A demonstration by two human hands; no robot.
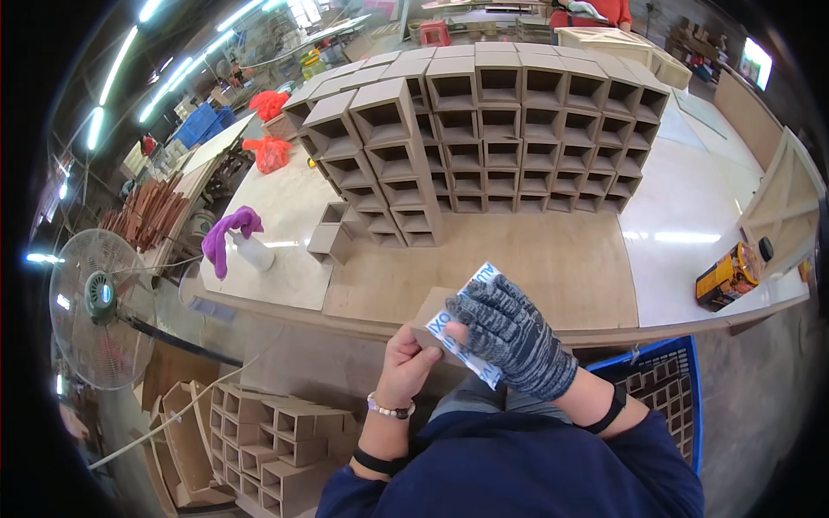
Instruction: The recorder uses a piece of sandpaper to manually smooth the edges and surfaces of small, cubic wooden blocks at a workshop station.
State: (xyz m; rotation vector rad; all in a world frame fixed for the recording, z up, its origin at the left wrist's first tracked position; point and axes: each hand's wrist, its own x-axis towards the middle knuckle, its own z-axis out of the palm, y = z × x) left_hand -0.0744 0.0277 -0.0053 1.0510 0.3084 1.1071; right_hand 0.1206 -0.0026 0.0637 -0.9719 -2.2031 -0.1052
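Note:
My bare left hand (406,367), with a bead bracelet at the wrist, pinches a small brown box (430,307) just off the table's front edge. Only one flat face of that box shows. Against it my right hand (518,341), in a grey knitted glove, presses a white-backed sheet of sandpaper (482,373) with blue print. The sandpaper's rough side is hidden, and the gloved fingers lie close together over the sheet. Beyond both hands a wall of open-fronted brown boxes (466,157) is stacked on the table (535,268).
Left on the table are a white bottle (253,250) draped with a purple cloth (221,242), and red plastic bags (269,155). A yellow-brown container (730,276) stands right. Below are a blue crate (686,363), more stacked boxes (285,432) and a fan (99,298).

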